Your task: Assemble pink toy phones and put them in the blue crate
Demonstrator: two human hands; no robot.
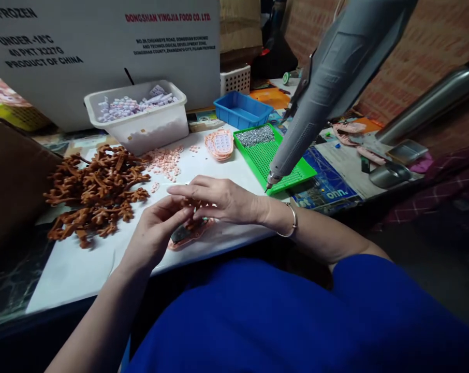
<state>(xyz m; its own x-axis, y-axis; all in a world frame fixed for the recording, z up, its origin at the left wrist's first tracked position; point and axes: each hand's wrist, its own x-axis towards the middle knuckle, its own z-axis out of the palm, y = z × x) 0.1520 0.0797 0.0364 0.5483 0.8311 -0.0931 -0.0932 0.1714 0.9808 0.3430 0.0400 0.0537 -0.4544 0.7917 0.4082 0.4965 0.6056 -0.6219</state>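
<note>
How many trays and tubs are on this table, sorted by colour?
White tub of small lilac pieces: 1
Blue tray: 1
Green tray with silvery screws: 1
White slotted basket at the back: 1
Total: 4

A small flat pink piece with a dark part on top lies between my fingers, near the table's near edge.

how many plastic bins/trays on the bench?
3. White tub of small pale pieces at back left; empty blue bin to its right; flat green tray under the hanging grey screwdriver. Others may be hidden behind the screwdriver.
</note>
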